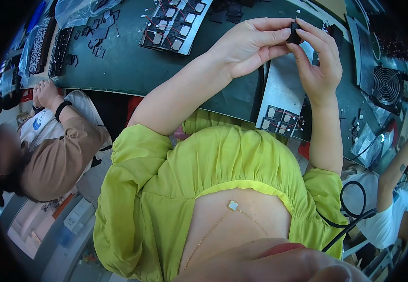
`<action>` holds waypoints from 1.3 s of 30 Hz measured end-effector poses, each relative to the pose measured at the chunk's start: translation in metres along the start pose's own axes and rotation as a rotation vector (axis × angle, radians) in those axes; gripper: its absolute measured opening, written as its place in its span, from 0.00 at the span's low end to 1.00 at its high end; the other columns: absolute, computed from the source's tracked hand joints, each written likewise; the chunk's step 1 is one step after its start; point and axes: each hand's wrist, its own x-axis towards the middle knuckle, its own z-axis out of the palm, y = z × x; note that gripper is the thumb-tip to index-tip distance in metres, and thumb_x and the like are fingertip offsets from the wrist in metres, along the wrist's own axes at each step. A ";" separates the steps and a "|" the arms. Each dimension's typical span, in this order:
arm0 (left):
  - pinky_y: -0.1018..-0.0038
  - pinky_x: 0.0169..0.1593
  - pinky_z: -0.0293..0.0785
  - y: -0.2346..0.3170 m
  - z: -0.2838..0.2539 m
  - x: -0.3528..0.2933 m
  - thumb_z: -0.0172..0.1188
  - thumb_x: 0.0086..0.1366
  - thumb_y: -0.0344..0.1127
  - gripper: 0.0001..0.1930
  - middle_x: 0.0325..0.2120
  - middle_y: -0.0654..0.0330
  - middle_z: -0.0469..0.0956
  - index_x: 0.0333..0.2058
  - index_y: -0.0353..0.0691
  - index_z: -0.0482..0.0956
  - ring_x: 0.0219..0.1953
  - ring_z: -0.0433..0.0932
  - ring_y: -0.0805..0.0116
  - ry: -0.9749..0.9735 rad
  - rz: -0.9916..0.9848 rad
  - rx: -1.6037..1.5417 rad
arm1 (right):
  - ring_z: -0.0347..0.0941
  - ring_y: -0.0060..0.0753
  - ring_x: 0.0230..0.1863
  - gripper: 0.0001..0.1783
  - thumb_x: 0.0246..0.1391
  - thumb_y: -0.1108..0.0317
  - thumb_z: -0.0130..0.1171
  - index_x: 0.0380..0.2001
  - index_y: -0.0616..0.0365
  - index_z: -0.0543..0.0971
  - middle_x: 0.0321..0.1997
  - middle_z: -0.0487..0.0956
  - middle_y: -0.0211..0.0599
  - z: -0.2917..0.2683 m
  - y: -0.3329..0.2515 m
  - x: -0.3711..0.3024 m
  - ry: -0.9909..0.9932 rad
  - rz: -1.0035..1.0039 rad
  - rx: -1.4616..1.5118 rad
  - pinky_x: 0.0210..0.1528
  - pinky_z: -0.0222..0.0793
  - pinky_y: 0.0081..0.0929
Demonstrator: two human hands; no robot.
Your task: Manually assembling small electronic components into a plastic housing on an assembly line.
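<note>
Green tabletop (119, 68) runs across the upper part of my view, crowded with small parts. At its far side, the fingers of the left hand (248, 49) pinch a small black piece (294, 35), and the right hand's (325, 63) thumb and forefinger clamp it from the other side. It hangs between both hands, above the tabletop, with a thin wire (298, 13) standing up from it.

I judge the step in hand to be close two-handed work on that piece; what exactly the fingertips do to it, I cannot tell from here. The next move would call for a light, steady pinch and care not to tug the wire.

Below the hands lies a metal plate (284, 80), with wired parts (283, 120) at its near end. Farther left I see a loaded tray (188, 30), then loose black bits (101, 34); to the right, a round fan (386, 85). Beyond the left edge, a co-worker's hands (48, 95) are clasped.
</note>
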 end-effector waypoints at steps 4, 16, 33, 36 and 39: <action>0.75 0.45 0.78 -0.001 0.007 -0.003 0.55 0.61 0.23 0.15 0.36 0.49 0.77 0.47 0.26 0.72 0.36 0.79 0.64 0.065 0.105 0.184 | 0.74 0.32 0.45 0.17 0.41 0.78 0.65 0.38 0.57 0.78 0.46 0.78 0.36 0.001 -0.003 0.000 0.030 -0.022 -0.047 0.51 0.69 0.25; 0.87 0.35 0.73 -0.007 0.018 -0.009 0.55 0.61 0.23 0.09 0.35 0.56 0.78 0.41 0.29 0.74 0.31 0.76 0.76 0.186 0.491 0.621 | 0.74 0.31 0.41 0.13 0.43 0.79 0.63 0.36 0.57 0.77 0.40 0.78 0.36 0.011 -0.039 0.006 0.320 0.016 -0.205 0.51 0.67 0.26; 0.85 0.37 0.65 -0.018 0.002 -0.003 0.52 0.60 0.19 0.08 0.35 0.61 0.70 0.38 0.31 0.76 0.32 0.68 0.75 0.230 0.440 0.366 | 0.66 0.32 0.27 0.07 0.46 0.77 0.58 0.32 0.61 0.74 0.30 0.73 0.36 0.028 -0.018 -0.002 0.324 0.093 0.199 0.30 0.64 0.21; 0.85 0.37 0.65 -0.019 0.015 0.000 0.52 0.60 0.19 0.08 0.35 0.61 0.70 0.38 0.31 0.75 0.32 0.68 0.75 0.206 0.382 0.336 | 0.64 0.35 0.24 0.10 0.43 0.77 0.58 0.32 0.62 0.72 0.28 0.71 0.37 0.024 -0.009 -0.004 0.297 0.103 0.199 0.29 0.63 0.24; 0.84 0.38 0.66 -0.007 0.028 -0.005 0.51 0.62 0.21 0.08 0.33 0.61 0.71 0.40 0.31 0.74 0.31 0.69 0.75 0.183 0.356 0.322 | 0.65 0.32 0.26 0.11 0.45 0.76 0.58 0.35 0.61 0.73 0.28 0.72 0.36 -0.002 0.001 -0.014 0.217 0.253 0.092 0.29 0.64 0.22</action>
